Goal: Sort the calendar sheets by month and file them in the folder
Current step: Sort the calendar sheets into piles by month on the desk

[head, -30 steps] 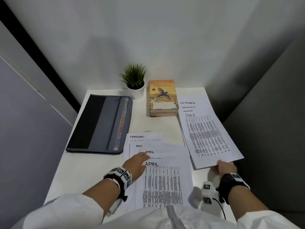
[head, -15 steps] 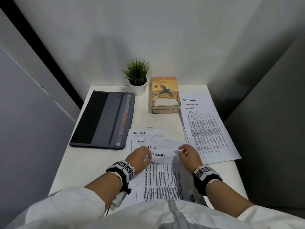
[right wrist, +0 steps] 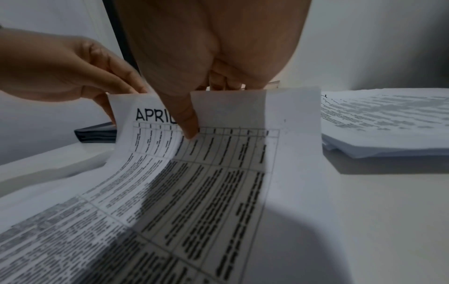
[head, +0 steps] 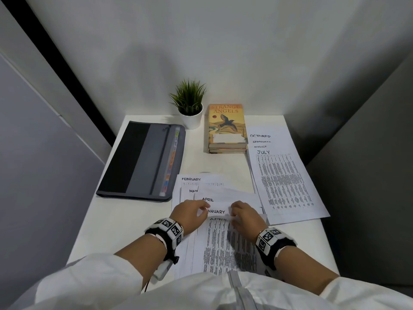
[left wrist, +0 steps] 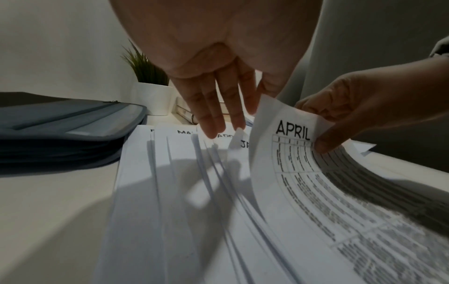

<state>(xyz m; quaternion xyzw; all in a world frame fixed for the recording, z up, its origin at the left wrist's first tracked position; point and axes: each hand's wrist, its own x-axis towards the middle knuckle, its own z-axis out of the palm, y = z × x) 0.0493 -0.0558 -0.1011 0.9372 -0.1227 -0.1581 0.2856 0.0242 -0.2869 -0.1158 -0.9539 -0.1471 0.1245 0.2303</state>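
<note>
The April sheet (left wrist: 286, 146) lies on top of the near pile (head: 214, 231) in front of me, its top edge lifted; January, another April, March and February peek out beneath, so this pile is still out of order. The other pile (head: 283, 175), July to October, lies to the right. The folder (head: 143, 159) sits zipped at the left, nothing filed yet as far as I can judge. My right hand (left wrist: 352, 107) pinches the April sheet's top edge. My left hand (left wrist: 218, 80) is spread, fingers straight, touching the sheets behind.
</note>
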